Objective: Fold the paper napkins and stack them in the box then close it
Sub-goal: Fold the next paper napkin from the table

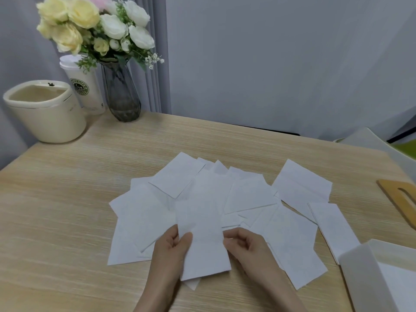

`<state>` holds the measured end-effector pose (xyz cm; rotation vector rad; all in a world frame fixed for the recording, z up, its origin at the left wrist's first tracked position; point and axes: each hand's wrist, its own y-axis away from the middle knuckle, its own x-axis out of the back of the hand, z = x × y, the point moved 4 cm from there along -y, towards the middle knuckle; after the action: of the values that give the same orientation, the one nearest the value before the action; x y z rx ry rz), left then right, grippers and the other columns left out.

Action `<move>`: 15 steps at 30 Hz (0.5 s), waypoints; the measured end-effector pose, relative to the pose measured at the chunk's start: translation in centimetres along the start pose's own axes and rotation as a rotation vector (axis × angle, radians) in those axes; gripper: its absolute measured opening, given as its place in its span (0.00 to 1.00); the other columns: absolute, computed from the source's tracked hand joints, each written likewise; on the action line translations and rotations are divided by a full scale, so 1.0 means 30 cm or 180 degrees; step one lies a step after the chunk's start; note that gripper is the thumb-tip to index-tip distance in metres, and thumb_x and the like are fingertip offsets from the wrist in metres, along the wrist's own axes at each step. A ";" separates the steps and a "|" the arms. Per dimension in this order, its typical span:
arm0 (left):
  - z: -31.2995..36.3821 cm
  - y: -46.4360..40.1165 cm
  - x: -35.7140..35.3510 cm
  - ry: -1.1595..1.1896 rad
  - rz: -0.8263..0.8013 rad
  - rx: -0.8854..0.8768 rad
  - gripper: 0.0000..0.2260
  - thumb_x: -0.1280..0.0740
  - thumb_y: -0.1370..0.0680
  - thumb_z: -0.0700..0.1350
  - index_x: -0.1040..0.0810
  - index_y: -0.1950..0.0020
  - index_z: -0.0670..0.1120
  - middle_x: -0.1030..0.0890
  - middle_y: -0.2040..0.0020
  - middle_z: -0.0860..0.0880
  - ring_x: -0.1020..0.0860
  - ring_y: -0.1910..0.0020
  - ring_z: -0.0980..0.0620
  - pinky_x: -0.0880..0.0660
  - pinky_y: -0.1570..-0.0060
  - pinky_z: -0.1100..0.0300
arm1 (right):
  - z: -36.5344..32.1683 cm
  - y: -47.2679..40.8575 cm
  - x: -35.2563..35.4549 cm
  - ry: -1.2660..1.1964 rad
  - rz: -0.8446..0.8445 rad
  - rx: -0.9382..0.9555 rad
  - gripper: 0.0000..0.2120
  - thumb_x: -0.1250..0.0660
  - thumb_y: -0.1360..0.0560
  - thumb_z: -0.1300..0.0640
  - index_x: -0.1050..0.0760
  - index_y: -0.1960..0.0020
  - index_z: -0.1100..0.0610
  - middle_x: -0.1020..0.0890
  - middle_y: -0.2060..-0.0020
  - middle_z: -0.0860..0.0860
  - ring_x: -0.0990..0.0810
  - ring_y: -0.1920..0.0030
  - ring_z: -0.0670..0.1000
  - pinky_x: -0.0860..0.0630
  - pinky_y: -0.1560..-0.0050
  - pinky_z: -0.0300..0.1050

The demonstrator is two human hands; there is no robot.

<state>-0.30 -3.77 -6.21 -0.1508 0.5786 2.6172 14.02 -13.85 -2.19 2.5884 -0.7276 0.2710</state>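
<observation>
A pale wood-grain table (pixel 67 221) fills the scene. Across its middle lies a loose spread of white paper napkins (pixel 247 194), thin flat rectangles overlapping at many angles, their faint creases and sharp edges showing grey against the white. At the near right corner sits the white box (pixel 360 266), open, with a white sheet inside. At the far left stand a cream pot (pixel 45 118), a dark glass vase (pixel 121 95) of yellow and white flowers, and a white lidded cup (pixel 86 88) behind them. A wooden board (pixel 398 199) lies at the right edge. Near the front of the pile, one napkin (pixel 202 244), long and narrow, is held between both hands: the left hand (pixel 171 251) pinches its left edge with thumb on top, and the right hand (pixel 249 246) grips its right edge, fingers curled.
</observation>
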 end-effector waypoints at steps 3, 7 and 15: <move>0.004 -0.006 0.014 0.0156 0.0103 -0.0021 0.10 0.36 0.21 0.35 0.17 0.48 0.47 0.14 0.52 0.46 0.15 0.52 0.46 0.22 0.53 0.51 | -0.008 -0.030 0.039 0.0222 0.0512 0.0104 0.06 0.32 0.26 0.56 0.19 0.54 0.46 0.20 0.69 0.42 0.25 0.67 0.40 0.31 0.60 0.36; 0.009 -0.010 0.017 0.0283 0.0070 -0.0015 0.11 0.36 0.21 0.35 0.17 0.48 0.46 0.14 0.51 0.46 0.15 0.53 0.47 0.23 0.55 0.53 | -0.038 -0.092 0.069 0.0093 0.0850 0.0108 0.09 0.34 0.26 0.57 0.22 0.49 0.45 0.21 0.61 0.41 0.25 0.67 0.44 0.28 0.58 0.42; -0.006 -0.020 0.024 0.0224 0.0050 -0.0026 0.13 0.37 0.21 0.33 0.18 0.45 0.48 0.14 0.48 0.45 0.16 0.48 0.44 0.23 0.45 0.46 | -0.060 -0.204 0.036 -0.0900 0.0720 -0.0314 0.22 0.32 0.26 0.63 0.31 0.34 0.56 0.18 0.59 0.51 0.25 0.78 0.45 0.33 0.78 0.37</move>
<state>-0.68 -3.06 -6.75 -0.2429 0.5955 2.6387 18.08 -8.83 -2.44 2.4774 -1.1075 -0.0658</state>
